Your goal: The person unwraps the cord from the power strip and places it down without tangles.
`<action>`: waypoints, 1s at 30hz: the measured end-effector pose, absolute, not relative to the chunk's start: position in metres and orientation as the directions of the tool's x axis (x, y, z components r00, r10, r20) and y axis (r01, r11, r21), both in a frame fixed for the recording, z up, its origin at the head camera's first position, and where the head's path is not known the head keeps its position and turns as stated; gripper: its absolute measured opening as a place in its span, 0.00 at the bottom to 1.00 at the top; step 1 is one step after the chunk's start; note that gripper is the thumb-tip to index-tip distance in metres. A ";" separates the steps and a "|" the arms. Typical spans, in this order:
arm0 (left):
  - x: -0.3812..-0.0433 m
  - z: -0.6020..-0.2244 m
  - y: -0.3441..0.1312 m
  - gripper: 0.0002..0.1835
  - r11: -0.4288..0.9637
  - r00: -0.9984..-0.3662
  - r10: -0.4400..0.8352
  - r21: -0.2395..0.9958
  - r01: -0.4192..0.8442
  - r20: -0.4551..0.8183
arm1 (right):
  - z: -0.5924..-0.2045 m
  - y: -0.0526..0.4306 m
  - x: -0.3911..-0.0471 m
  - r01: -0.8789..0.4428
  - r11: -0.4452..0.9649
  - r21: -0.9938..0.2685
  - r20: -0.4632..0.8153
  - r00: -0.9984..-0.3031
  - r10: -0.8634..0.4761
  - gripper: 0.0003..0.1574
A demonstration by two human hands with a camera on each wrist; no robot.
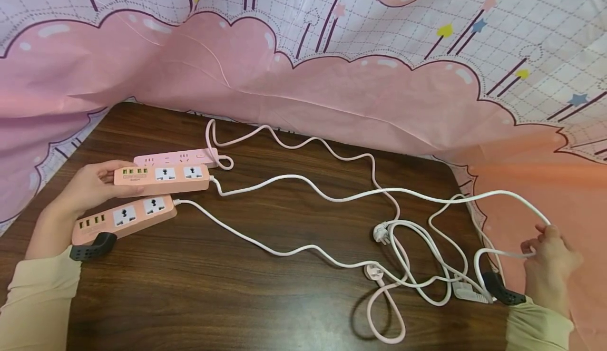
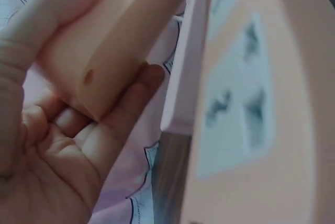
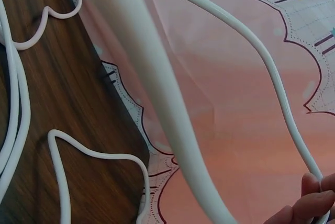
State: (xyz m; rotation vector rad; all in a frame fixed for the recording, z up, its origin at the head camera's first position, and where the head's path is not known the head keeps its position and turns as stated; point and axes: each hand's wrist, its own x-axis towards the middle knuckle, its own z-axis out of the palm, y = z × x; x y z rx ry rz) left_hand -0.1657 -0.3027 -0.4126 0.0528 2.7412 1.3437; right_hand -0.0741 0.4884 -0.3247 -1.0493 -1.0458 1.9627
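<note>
My left hand (image 1: 87,188) grips the left end of a peach power strip (image 1: 166,187), thumb on one side and fingers on the other in the left wrist view. A second peach power strip (image 1: 137,224) lies just in front, close under the left wrist. Behind the gripped one, partly hidden, is a pink power strip (image 1: 175,157). Far right, past the table edge, my right hand (image 1: 550,253) holds a white cord (image 1: 351,196) that runs from the gripped strip. In the right wrist view only the fingertips (image 3: 314,203) on the cord show.
White and pink cords cross in loops at the table's right side. Among them lie a white plug (image 1: 381,232), a pinkish plug (image 1: 374,272) and another white plug (image 1: 469,291). A patterned pink curtain (image 1: 332,93) hangs behind the dark wooden table (image 1: 265,298).
</note>
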 end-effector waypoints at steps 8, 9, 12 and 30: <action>-0.171 -0.423 -0.312 0.34 0.669 -0.990 0.087 0.743 -0.025 -0.111 | -0.322 0.471 -0.076 -0.193 -0.459 -0.867 -0.281 -0.572 0.771 0.13; -0.173 -0.424 -0.314 0.33 0.674 -0.990 0.097 0.739 -0.012 -0.105 | -0.323 0.470 -0.076 -0.182 -0.457 -0.871 -0.270 -0.600 0.753 0.14; -0.180 -0.423 -0.317 0.33 0.725 -0.988 0.131 0.687 0.040 -0.081 | -0.328 0.467 -0.078 -0.134 -0.434 -0.891 -0.227 -0.697 0.681 0.16; -0.198 -0.420 -0.324 0.39 0.894 -0.951 0.236 0.428 0.130 -0.202 | -0.384 0.475 -0.085 0.146 0.619 -0.772 -0.150 -0.988 0.046 0.12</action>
